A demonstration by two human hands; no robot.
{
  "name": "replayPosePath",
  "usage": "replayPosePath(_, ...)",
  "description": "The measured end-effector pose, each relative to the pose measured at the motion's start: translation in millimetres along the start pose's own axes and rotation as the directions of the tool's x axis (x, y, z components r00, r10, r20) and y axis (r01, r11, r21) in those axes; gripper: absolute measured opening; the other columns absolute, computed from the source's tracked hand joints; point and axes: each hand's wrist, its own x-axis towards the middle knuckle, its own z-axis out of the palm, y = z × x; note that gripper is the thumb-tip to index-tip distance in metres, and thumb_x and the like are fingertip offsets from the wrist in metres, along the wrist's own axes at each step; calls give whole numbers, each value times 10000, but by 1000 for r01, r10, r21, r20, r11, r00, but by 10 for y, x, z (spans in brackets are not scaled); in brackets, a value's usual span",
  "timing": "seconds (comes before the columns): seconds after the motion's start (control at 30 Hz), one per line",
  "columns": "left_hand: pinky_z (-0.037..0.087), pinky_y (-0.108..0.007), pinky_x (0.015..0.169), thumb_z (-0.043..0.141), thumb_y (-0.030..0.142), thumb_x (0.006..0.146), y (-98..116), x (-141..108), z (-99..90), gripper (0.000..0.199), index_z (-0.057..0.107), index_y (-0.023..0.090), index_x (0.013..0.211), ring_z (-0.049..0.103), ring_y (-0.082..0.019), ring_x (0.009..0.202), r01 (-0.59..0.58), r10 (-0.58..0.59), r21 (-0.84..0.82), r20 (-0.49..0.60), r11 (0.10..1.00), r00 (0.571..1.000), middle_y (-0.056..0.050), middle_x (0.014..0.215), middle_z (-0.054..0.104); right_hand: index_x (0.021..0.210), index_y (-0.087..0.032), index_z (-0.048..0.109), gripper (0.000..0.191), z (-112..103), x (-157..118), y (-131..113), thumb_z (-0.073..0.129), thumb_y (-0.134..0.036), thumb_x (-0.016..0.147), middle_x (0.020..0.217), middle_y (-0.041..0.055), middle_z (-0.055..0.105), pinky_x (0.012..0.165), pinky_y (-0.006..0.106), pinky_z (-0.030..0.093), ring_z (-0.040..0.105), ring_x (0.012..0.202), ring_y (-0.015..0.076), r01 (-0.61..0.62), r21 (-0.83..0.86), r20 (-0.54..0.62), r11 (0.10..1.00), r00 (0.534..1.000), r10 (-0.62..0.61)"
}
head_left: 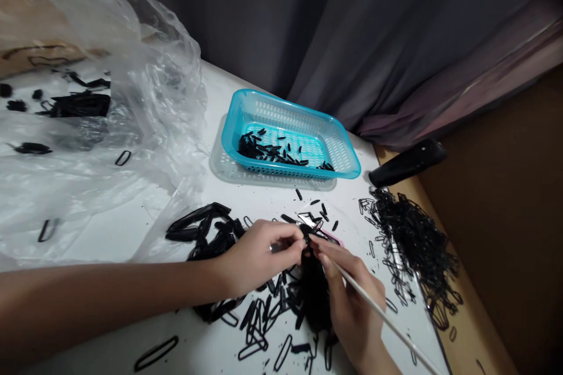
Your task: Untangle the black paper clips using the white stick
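Reaching in across the lower left of the frame with left forearm (109,296), held low over the white bench (352,211), perhaps for steadiness. Pinching a small black piece (307,234) with left grip (259,255) near the centre of the frame, seemingly because too slight for a whole-palm hold. Grasping a thin pale rod (382,313) pen-fashion in right grip (356,293), probably for fine control at close quarters; cannot tell its tip, hidden near the piece. Working right over a dark heap (314,299) at lower centre, presumably to have loose bits within short reach. Note blue basket (349,171) just above centre, handily near both hands, with cut-looking black bits (272,153) gathered mostly along its near side. See tangled black loops (413,240) massed apart at right, likely to avoid mixing, and see-through plastic bag (171,64) slumped at upper left, out of the way of both elbows.
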Motion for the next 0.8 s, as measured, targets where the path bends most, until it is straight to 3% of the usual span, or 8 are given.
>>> replayPosePath(0.17,408,-202,633,513,270,902,8,0,8,261,598,159,681,529,-110,645,-9,9,10,2,1000,1000,24,662,600,1083,-260,690,219,-27,8,26,602,-164,907,1080,34,756,839,314,620,725,999,210,-141,68,-42,988,989,144)
replayPosePath(0.33,396,-218,653,501,269,908,23,-5,0,265,567,168,673,521,-117,662,9,-8,31,-4,999,1000,31,661,572,1017,-268,706,137,-93,27,9,631,-229,908,1022,26,764,861,306,608,737,943,184,-331,212,-41,920,937,347)
replayPosePath(0.47,331,-242,567,445,308,923,16,3,-9,400,377,184,548,418,-110,567,33,-31,73,-24,997,999,49,566,401,906,-228,711,109,-126,85,18,653,-320,902,938,36,751,788,256,620,746,895,181,-521,444,56,729,828,558)
replayPosePath(0.57,338,-253,597,487,284,882,-1,19,-7,410,308,188,526,423,-115,598,-7,16,117,-77,993,997,39,608,397,878,-216,707,136,-144,134,62,699,-351,866,892,25,735,769,241,618,748,870,178,-600,558,164,573,757,632)
replayPosePath(0.67,364,-245,608,573,214,800,1,17,-6,198,438,196,657,457,-124,630,9,8,125,-133,992,991,44,666,473,839,-199,706,169,-167,178,94,757,-357,811,862,18,732,732,210,613,753,835,172,-634,620,244,462,715,655)
replayPosePath(0.73,391,-240,612,586,183,786,17,3,-9,59,541,200,822,501,-129,658,10,2,105,-110,994,994,33,755,561,821,-188,695,183,-182,198,100,767,-355,801,835,21,740,712,188,606,755,818,166,-658,634,285,407,687,668)
replayPosePath(0.8,427,-244,648,588,183,801,34,-11,-11,151,609,200,950,549,-137,717,-27,32,82,-62,996,998,1,897,631,820,-185,678,184,-195,206,108,755,-352,812,800,23,747,695,177,603,757,812,166,-677,634,325,373,671,666)
